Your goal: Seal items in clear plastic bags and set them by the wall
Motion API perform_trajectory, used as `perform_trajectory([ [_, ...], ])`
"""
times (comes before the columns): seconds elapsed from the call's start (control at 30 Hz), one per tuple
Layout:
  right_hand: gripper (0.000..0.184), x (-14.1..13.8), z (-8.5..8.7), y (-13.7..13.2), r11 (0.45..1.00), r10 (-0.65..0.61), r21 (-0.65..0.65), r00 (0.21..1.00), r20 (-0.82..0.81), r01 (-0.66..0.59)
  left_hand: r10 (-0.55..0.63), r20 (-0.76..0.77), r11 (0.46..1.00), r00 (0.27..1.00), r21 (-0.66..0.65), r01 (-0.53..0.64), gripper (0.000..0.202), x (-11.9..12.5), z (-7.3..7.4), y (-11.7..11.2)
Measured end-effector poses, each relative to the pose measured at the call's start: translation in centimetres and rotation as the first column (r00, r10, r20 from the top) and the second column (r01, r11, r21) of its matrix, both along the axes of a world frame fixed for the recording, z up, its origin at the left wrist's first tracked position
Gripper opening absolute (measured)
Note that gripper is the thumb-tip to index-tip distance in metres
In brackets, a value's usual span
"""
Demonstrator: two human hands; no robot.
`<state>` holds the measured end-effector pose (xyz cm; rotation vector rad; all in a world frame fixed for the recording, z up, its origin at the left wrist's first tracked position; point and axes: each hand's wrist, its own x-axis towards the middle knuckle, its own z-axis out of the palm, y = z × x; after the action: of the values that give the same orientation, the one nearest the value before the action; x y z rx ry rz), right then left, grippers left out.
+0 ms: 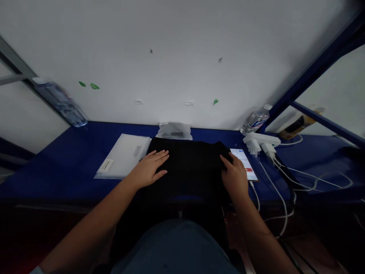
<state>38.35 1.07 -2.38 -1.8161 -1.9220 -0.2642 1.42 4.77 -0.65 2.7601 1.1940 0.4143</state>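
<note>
A black piece of cloth, perhaps a garment (191,163), lies spread on the blue desk (82,152) in front of me. My left hand (149,167) rests flat on its left side, fingers stretched out and thumb apart. On the right edge of the cloth lies my right hand (235,173), its fingers spread, close beside a lit phone (245,163). Just left of my left hand are flat translucent plastic bags (124,156) with a white label. The cloth's near edge hangs toward my lap and is too dark to make out.
A clear plastic packet (174,130) sits against the wall. Large bottle (61,101) at left; small bottle (256,120) at right behind a white power strip (262,140) with chargers. White cables (276,186) trail down the right side. A blue frame post (316,68) rises there.
</note>
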Motion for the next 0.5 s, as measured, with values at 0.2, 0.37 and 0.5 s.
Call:
perform_trajectory([
  [0.2, 0.061, 0.1, 1.7, -1.3, 0.961, -0.260, -0.137, 0.955, -0.142, 0.241, -0.036, 0.006, 0.999, 0.999, -0.014, 0.036, 0.060, 0.7, -0.3, -0.2],
  [0.37, 0.049, -0.4, 2.5, -1.0, 0.958, -0.197, -0.265, 0.923, -0.332, 0.109, 0.001, 0.010, 1.000, 1.000, -0.011, -0.001, 0.061, 0.7, -0.2, -0.2],
  [0.5, 0.050, -0.9, 1.0, -0.2, 0.995, -0.089, -0.082, 0.818, -0.568, 0.052, 0.047, 0.007, 0.999, 0.999, -0.003, -0.047, 0.057, 0.6, -0.1, -0.3],
])
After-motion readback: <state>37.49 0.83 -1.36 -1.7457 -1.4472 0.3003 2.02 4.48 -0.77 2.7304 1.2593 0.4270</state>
